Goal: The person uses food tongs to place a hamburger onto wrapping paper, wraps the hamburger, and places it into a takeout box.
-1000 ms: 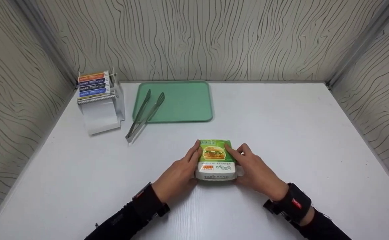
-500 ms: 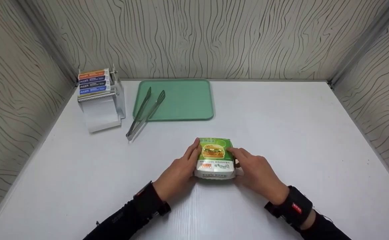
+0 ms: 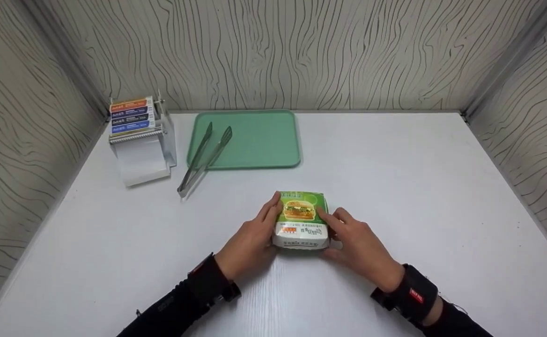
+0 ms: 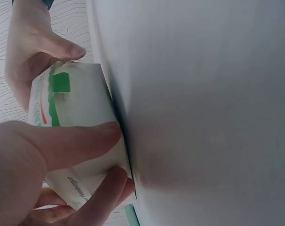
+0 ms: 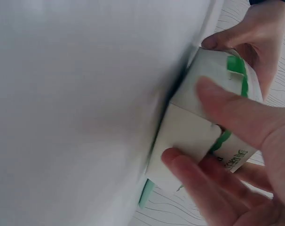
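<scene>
A burger box point(image 3: 300, 231), green and white with a burger picture on its lid, sits closed on the table. My left hand point(image 3: 248, 243) holds its left side; in the left wrist view the thumb point(image 4: 86, 143) lies along a white side face. At the right side, my right hand point(image 3: 363, 245) holds the box with its index finger bent over the lid's right edge. The right wrist view shows that hand's thumb point(image 5: 222, 101) at one face and fingertips against the neighbouring face, beside a green-edged flap.
Behind the box, a green tray point(image 3: 264, 145) stands by the back wall, with metal tongs point(image 3: 208, 154) lying across its left front edge. Left of it is a dispenser point(image 3: 137, 135) with coloured labels and white paper hanging from its front.
The right hand has shifted slightly left along the box, its index finger moving at the lid edge and its thumb nearer the front corner. The left hand keeps its hold.
</scene>
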A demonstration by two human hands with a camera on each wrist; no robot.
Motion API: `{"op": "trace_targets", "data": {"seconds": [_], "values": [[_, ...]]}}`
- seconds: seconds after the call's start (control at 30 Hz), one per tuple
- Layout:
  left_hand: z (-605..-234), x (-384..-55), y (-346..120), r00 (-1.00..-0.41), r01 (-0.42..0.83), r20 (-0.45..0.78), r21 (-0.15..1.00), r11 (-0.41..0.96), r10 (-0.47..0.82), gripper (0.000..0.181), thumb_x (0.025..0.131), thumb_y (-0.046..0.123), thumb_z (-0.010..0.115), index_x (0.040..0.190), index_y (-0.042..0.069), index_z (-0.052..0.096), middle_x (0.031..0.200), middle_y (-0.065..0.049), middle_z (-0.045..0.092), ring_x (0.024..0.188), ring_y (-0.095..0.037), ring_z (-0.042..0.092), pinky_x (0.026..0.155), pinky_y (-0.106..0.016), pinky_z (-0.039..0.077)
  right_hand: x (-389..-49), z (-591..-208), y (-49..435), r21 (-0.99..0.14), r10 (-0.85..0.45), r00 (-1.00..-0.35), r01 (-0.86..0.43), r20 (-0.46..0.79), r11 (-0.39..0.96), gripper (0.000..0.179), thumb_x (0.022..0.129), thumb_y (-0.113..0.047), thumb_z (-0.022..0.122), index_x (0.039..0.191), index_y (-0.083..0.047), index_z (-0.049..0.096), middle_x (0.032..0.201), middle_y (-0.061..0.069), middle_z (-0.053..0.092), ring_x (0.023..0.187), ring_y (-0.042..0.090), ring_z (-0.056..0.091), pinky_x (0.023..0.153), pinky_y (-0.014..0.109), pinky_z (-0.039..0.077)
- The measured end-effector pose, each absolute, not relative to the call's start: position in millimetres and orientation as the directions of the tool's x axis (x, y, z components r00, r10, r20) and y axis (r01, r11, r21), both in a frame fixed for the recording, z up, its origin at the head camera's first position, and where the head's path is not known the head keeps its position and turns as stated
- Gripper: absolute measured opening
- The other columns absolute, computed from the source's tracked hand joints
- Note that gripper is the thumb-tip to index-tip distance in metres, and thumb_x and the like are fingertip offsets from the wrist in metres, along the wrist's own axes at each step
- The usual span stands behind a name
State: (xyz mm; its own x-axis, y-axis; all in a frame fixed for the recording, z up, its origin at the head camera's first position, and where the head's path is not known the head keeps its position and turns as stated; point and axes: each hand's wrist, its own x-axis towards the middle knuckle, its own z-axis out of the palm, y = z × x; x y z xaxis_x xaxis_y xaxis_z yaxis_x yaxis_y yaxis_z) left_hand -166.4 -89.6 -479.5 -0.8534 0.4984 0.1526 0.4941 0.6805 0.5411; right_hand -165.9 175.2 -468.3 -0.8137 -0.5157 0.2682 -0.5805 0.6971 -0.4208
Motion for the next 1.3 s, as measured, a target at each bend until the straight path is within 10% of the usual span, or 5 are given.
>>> {"op": "trace_targets", "data": {"seconds": [0.37,0.63,0.9,1.3], "values": [[-480,-167,-91,-0.848,0.497,0.145,0.549,0.672,0.510,0.089,0.084,-0.007,0.072,0.161,0.001,0.027,0.173,-0.016,0.014,0.104,-0.029,0.070,0.098,-0.033,0.056,-166,-469,174,-0.422,-0.518,-0.822,-0.567,0.237,0.707,0.092,0.067,0.002,0.093,0.150,0.001,0.051,0.107,0.002,0.054,0.088,0.011,0.068,0.076,0.027,0.057],[-478,-172,-95,-0.829,0.508,0.136,0.588,0.630,0.542,0.091,0.084,-0.005,0.074,0.161,0.000,0.027,0.173,-0.014,0.014,0.104,-0.026,0.070,0.097,-0.032,0.055,-174,-471,178,-0.449,-0.557,-0.805,-0.582,0.202,0.678,0.104,0.063,0.005,0.094,0.153,-0.001,0.044,0.162,0.014,0.033,0.104,0.021,0.070,0.088,0.036,0.060],[-477,-184,-102,-0.793,0.519,0.135,0.661,0.542,0.594,0.101,0.083,0.004,0.085,0.163,0.002,0.023,0.173,-0.014,0.015,0.124,-0.025,0.064,0.104,-0.032,0.053,-183,-470,183,-0.472,-0.581,-0.770,-0.628,0.262,0.619,0.100,0.067,0.001,0.095,0.152,-0.008,0.045,0.152,0.014,0.047,0.126,0.034,0.064,0.100,0.044,0.056],[-479,-187,-99,-0.762,0.620,0.238,0.540,0.570,0.602,0.092,0.091,0.011,0.081,0.163,0.007,0.024,0.165,-0.020,0.033,0.128,-0.027,0.063,0.101,-0.036,0.055,-192,-465,197,-0.616,-0.628,-0.688,-0.684,0.364,0.392,0.085,0.075,0.003,0.086,0.150,-0.009,0.047,0.154,0.011,0.054,0.120,0.013,0.060,0.085,0.026,0.056]]}}
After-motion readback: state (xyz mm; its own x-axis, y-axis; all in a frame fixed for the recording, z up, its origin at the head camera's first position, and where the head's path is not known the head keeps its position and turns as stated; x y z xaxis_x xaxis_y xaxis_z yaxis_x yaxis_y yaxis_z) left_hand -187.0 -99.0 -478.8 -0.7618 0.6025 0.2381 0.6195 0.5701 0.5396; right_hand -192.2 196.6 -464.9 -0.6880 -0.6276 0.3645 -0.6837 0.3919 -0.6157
